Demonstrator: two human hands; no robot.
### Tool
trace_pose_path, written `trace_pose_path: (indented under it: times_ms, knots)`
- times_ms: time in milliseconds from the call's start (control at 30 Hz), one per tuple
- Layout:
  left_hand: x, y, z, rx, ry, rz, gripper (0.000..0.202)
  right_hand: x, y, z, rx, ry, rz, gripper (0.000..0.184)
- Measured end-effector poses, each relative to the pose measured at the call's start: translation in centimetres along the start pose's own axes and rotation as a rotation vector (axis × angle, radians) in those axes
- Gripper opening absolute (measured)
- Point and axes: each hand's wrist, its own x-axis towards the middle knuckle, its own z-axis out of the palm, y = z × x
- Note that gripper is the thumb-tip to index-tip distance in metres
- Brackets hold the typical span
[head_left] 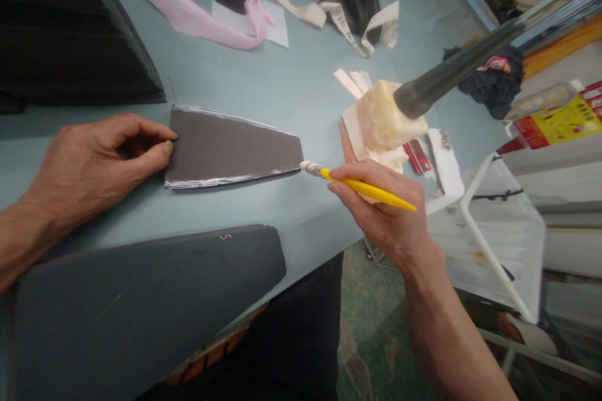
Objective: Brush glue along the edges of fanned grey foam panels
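Note:
A dark, tapered stack of fabric pieces (230, 145) lies flat on the blue-grey table, white streaks along both long edges. At its wide end, my left hand (106, 160) pinches the edge between thumb and fingers. My right hand (385, 207) is closed round a yellow-handled brush (371, 191). The brush's white-coated tip touches the narrow end, at the near corner. Just beyond the right hand stands a cream-coloured block-shaped container (383, 116), from which a thick dark grey tube or handle rises to the upper right.
A larger dark panel (155, 301) lies along the table's near edge. Dark stacked material (70, 31) fills the far left. Pink cloth (202, 19) and pale strips (301, 6) lie at the back. A white-framed bin (503, 238) stands beyond the table's right side.

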Motion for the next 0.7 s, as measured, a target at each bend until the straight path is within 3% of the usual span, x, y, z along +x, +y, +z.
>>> trace_pose_path:
  times_ms: [400,700]
  knots:
    - [0.0,0.1,0.1,-0.013,-0.002,0.007,0.060,1.0,-1.8,2.0,0.320,-0.032,-0.035,0.010]
    - [-0.1,-0.4,0.2,-0.030,0.005,0.018,0.056,0.7,-2.2,3.4,0.340,-0.048,-0.073,0.009]
